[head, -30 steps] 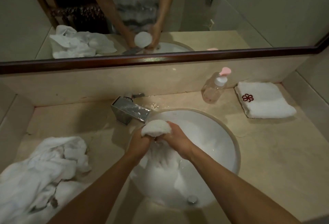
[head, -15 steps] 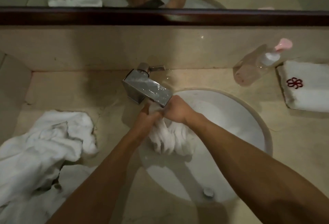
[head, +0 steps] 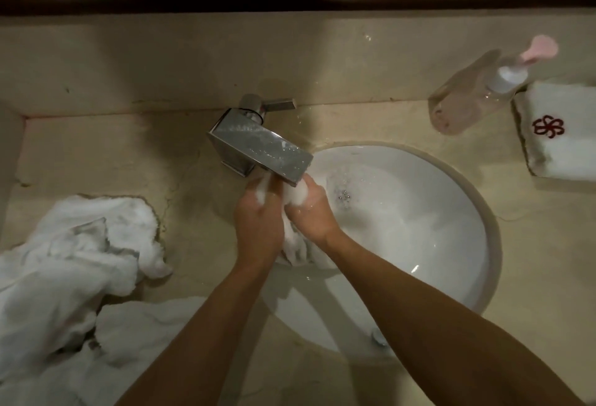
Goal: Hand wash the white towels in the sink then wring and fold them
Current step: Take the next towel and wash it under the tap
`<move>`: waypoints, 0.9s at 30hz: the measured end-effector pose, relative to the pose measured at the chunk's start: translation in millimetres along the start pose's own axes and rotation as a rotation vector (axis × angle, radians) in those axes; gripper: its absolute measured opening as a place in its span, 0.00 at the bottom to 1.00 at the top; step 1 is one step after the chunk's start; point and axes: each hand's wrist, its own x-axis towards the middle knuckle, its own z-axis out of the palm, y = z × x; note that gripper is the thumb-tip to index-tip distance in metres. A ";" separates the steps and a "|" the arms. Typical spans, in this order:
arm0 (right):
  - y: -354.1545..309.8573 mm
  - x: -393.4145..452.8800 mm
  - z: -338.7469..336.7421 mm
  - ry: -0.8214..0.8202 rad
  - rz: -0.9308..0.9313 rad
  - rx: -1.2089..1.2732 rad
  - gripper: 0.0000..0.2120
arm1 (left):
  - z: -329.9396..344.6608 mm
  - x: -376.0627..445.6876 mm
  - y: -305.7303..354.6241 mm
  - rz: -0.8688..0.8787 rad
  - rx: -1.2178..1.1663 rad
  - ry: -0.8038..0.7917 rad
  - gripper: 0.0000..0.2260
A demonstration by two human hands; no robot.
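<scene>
Both hands hold one white towel under the tap: our left hand (head: 258, 221) and right hand (head: 311, 212) each have a tight grip on the bunched wet towel (head: 295, 244), knuckles nearly touching, at the sink's (head: 451, 276) ten o'clock edge. Foam shows between the fingers.

At the frame's eight o'clock, a heap of crumpled white towels (head: 74, 276) lies on the beige surface (head: 96, 154), well apart from the basin. The chrome faucet (head: 261, 147) juts over our hands from eleven o'clock, hiding the fingertips; we cannot tell whether water is running. Suds and droplets cling to the bowl near the overflow hole (head: 344, 194). Farther right, at two o'clock, stands a clear pump bottle (head: 467, 102) with a pink head, and just beside it a folded towel (head: 561, 141) bearing a red flower emblem.

We judge the step in hand to be scrubbing. To do it well, we should rub one gathered fold against the other with short strokes, keep the cloth low inside the bowl so suds stay off the surface, and shift our grip along its length so no patch is missed before rinsing and wringing.
</scene>
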 end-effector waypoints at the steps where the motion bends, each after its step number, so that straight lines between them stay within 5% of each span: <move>1: -0.7 3.4 1.8 -0.004 -0.019 -0.049 0.15 | -0.1 -4.3 -1.1 -0.027 -0.038 0.026 0.11; 3: -9.1 12.4 1.3 -0.075 -0.048 -0.138 0.04 | -5.2 -10.2 -4.0 -0.042 -0.069 0.064 0.12; 7: -16.7 23.6 -5.2 -0.087 -0.023 -0.226 0.07 | -13.7 -6.1 -6.6 0.015 -0.017 -0.059 0.16; 10: -10.8 7.1 -18.7 -0.064 -0.040 -0.122 0.21 | -1.0 4.6 -4.1 0.169 0.226 -0.155 0.25; 14: 9.1 -18.4 -48.5 0.026 -0.055 -0.024 0.23 | 18.0 5.0 12.4 0.125 0.500 -0.260 0.22; 19: 25.9 -29.9 -46.3 -0.053 0.134 0.074 0.23 | 30.3 5.5 21.1 -0.108 0.140 -0.245 0.10; 22: 20.2 -26.7 -25.4 -0.025 0.265 0.437 0.08 | 28.4 15.9 5.3 -0.180 -0.041 -0.142 0.16; 27: -1.5 -32.7 -8.0 -0.027 0.199 0.148 0.17 | 17.8 17.0 -12.1 -0.337 -0.316 -0.120 0.16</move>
